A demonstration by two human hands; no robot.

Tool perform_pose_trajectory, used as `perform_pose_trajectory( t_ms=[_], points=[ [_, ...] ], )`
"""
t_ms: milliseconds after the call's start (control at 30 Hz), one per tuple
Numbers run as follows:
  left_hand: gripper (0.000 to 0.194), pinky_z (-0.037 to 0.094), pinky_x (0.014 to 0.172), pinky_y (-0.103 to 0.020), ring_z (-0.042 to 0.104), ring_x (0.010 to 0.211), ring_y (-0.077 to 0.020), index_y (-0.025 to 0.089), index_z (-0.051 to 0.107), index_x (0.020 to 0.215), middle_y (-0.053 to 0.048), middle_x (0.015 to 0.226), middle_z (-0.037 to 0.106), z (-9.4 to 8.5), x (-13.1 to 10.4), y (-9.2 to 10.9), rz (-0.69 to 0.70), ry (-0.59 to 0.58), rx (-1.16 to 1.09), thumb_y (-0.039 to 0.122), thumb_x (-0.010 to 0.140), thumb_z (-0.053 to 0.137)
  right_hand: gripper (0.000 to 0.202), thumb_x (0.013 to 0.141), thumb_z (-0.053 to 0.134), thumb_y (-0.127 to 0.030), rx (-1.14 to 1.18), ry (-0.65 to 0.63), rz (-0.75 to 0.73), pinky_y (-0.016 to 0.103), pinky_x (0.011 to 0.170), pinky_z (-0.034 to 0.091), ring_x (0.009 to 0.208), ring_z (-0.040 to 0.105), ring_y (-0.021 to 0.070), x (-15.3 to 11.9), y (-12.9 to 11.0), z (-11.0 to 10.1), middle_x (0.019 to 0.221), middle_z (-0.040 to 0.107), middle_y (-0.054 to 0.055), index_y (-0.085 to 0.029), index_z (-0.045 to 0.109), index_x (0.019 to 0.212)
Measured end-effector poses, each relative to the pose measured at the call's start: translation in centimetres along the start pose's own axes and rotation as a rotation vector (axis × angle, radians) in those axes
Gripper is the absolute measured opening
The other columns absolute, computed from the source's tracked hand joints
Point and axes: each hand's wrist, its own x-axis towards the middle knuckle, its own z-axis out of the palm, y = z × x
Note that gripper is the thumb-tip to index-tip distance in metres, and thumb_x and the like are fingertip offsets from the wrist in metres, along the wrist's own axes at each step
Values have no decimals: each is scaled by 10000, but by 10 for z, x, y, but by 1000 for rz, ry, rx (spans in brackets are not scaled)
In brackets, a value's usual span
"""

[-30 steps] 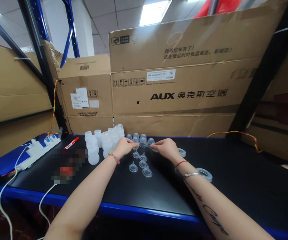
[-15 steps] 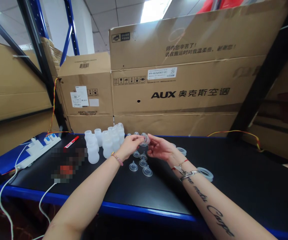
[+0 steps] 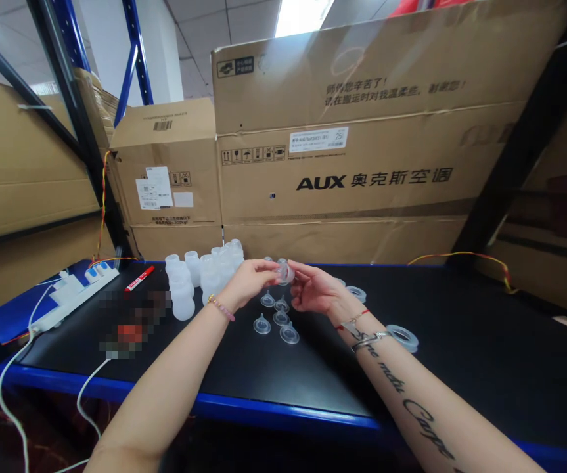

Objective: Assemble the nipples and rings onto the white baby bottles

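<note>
Both hands meet over the middle of the table at a small clear round bottle part (image 3: pixel 286 272). Whether it is a nipple, a collar ring or both together, I cannot tell. My left hand (image 3: pixel 253 282) pinches its left side between thumb and fingers. My right hand (image 3: pixel 315 289) grips its right side, with the other fingers curled below. Under the hands, several clear bottle nipples (image 3: pixel 290 333) rest on the black tabletop with their tips up. To the right lie translucent rings (image 3: pixel 402 337), partly behind my right wrist. White bottles (image 3: pixel 183 305) stand in a cluster left of my left hand.
A red marker (image 3: pixel 139 279), a blurred-out object (image 3: pixel 135 322) with a white cable and a white power strip (image 3: pixel 76 299) are on the left. Large cardboard sheets (image 3: pixel 362 217) close off the back. The blue table edge (image 3: pixel 283 404) runs along the front.
The part between my hands has tilted slightly, and my left hand has shifted a little left and up. The camera view has moved slightly. Nipples, rings and bottles stay in place.
</note>
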Motion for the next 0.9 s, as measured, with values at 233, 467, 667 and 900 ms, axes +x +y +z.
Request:
perform_pose_trajectory(
  t_ms=[233, 467, 667, 900],
  points=[
    [370, 487, 699, -252, 601, 820, -136, 135, 686, 956, -71, 947, 682, -2, 0, -6, 103, -28, 85, 404, 714, 762, 283, 790, 607, -482, 132, 20, 98, 271, 551, 312, 512, 393, 117, 1, -2, 1, 551, 500, -20, -208, 599, 718],
    [399, 520, 746, -283, 619, 835, -137, 144, 592, 860, -36, 863, 625, 15, 2, -15, 62, 20, -97, 464, 700, 768, 282, 830, 559, -408, 224, 135, 200, 246, 491, 253, 463, 359, 97, -6, -10, 15, 504, 443, -40, -197, 517, 648],
    [413, 419, 587, -194, 525, 639, -64, 135, 558, 780, -3, 731, 591, 9, 8, -20, 44, 135, -5, 515, 741, 716, 301, 869, 542, -377, 96, 245, 180, 229, 427, 209, 434, 333, 74, -11, -12, 36, 537, 487, -31, -191, 509, 635],
    [452, 475, 616, -232, 552, 655, -94, 157, 499, 726, 1, 699, 555, 8, 7, -13, -69, 230, -47, 563, 738, 699, 193, 809, 640, -289, 40, 369, 0, 232, 402, 230, 441, 369, 68, -17, -7, 43, 589, 599, 19, -156, 608, 674]
  ],
)
